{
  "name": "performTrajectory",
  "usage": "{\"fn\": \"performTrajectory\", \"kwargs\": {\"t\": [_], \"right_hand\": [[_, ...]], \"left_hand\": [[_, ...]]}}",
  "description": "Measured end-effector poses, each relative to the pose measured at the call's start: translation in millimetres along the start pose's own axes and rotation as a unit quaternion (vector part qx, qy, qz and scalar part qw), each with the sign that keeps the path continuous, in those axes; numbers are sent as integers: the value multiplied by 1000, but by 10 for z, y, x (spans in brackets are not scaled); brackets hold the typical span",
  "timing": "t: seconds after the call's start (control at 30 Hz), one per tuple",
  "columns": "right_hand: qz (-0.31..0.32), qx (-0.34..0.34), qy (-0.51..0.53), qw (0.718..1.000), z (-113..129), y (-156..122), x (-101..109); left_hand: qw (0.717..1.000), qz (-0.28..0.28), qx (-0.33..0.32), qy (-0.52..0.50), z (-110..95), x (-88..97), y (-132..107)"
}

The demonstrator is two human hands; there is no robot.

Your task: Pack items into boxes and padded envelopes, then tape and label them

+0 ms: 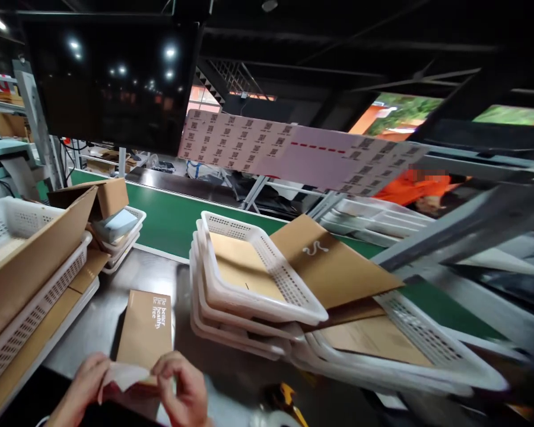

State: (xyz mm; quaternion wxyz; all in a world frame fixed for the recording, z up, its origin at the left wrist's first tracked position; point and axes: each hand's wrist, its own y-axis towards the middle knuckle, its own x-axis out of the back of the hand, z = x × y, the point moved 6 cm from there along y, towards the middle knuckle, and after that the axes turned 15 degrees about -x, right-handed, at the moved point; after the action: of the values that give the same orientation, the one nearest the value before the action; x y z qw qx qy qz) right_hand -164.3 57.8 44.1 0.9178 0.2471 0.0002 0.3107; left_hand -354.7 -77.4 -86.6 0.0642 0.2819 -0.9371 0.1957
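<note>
My left hand is closed on one end of a thin, white and reddish sheet-like piece. At the other end, the fingers of my right hand are closed on the same piece. Whether it is paper or a soft packet I cannot tell. Just beyond both hands a brown cardboard box with white lettering lies on the metal table; its near end is hidden behind the held piece. To the right of my right hand lies a yellow and black tool, blurred, perhaps a tape dispenser.
Stacked white baskets stand at centre right, one with cardboard inside. More baskets and a brown carton are farther right. Baskets with cardboard line the left. Behind runs a green belt; a monitor hangs above.
</note>
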Motion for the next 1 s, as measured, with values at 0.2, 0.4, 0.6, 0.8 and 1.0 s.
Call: {"fn": "performTrajectory", "kwargs": {"t": [0.2,0.4,0.6,0.8,1.0], "right_hand": [[-99,-265,-117,952,-819,609,-26],[-5,-233,-254,939,-1414,744,-372],[211,-128,-383,890,-1472,586,-678],[308,-111,-431,841,-1458,540,-691],[376,-61,-447,810,-1247,-289,-559]], "left_hand": [[943,-3,28,332,775,830,38],[909,89,-42,405,818,744,-178],[932,109,-136,318,457,472,-235],[937,140,-169,271,564,348,-203],[949,169,-142,226,762,294,-97]]}}
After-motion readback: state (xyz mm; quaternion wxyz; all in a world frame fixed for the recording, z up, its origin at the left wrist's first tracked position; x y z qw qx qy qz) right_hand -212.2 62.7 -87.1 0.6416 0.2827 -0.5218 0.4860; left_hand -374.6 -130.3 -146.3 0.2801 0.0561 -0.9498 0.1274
